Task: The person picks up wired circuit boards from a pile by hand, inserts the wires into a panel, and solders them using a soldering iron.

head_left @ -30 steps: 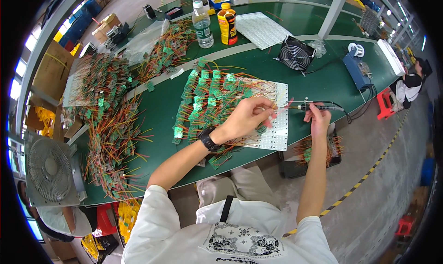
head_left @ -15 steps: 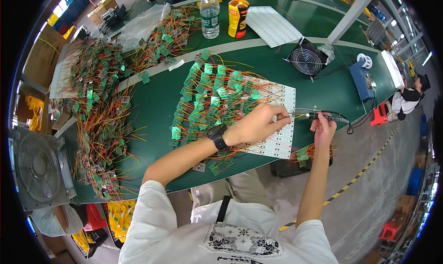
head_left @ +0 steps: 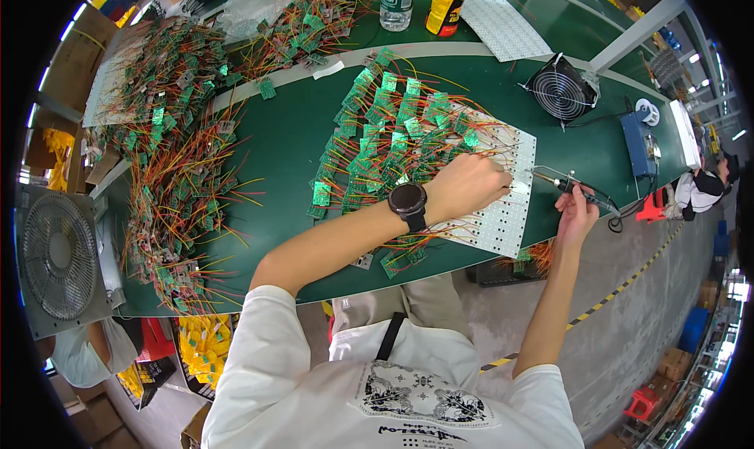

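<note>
My right hand (head_left: 577, 213) grips a soldering iron (head_left: 601, 201) with a thin metal feed tube at its front; its tip points left, over the right edge of a white perforated board (head_left: 506, 225). My left hand (head_left: 473, 186), wearing a black watch, lies across that board with its fingers curled down and closed. What they pinch is hidden beneath them. Rows of small green circuit boards (head_left: 399, 141) with red and yellow wires lie along the board's left side and on the green table, around my left wrist.
A tangled heap of wired circuit boards (head_left: 177, 190) covers the table's left. Behind are a water bottle (head_left: 397, 5), a yellow bottle (head_left: 448, 7) and another white board (head_left: 503, 25). A small black fan (head_left: 559, 91) and a blue soldering unit (head_left: 638, 142) stand at right.
The whole view has shifted. My left hand has turned, its fingers now curled down onto the board. The iron's tip sits farther from those fingers than before.
</note>
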`<state>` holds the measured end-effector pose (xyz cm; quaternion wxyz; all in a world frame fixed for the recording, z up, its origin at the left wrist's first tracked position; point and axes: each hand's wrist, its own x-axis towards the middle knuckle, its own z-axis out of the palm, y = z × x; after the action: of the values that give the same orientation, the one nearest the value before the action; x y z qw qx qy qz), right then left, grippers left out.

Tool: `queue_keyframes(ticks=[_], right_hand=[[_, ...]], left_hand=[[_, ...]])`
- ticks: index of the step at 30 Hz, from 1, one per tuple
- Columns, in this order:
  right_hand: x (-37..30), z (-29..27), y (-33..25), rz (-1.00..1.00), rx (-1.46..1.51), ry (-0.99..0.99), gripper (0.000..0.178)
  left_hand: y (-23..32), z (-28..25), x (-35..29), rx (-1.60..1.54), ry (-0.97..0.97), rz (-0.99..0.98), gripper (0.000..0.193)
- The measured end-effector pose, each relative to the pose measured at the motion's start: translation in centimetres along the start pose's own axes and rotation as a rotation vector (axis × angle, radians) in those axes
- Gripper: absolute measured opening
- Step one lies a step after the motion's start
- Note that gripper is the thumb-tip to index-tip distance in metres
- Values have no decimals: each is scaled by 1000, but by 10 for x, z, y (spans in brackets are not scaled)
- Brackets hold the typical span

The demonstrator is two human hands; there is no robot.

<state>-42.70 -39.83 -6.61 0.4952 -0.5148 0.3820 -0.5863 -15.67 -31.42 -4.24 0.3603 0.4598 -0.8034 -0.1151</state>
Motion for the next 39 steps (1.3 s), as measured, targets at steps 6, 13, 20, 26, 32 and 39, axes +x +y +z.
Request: queue_keyframes(ticks=[6, 13, 20, 26, 32, 39], right_hand=[[-7, 8, -11, -49, -121, -12, 18], [-15, -3, -7, 62, 23, -65, 19], [-13, -10, -2, 80, -16, -164, 19], [-12, -6, -2, 81, 10, -148, 21], [-12, -12, 1, 82, -19, -168, 20], [-13, -10, 2, 68, -18, -157, 21]], left_hand=[[-2, 3, -1, 75, -103, -35, 14], [-3, 5, -3, 33, -74, -60, 14], [-1, 5, -1, 45, -86, -86, 13], [-2, 5, -2, 82, -101, -82, 13], [-5, 8, -2, 68, -104, -77, 13], [-4, 6, -3, 84, -103, -76, 14]])
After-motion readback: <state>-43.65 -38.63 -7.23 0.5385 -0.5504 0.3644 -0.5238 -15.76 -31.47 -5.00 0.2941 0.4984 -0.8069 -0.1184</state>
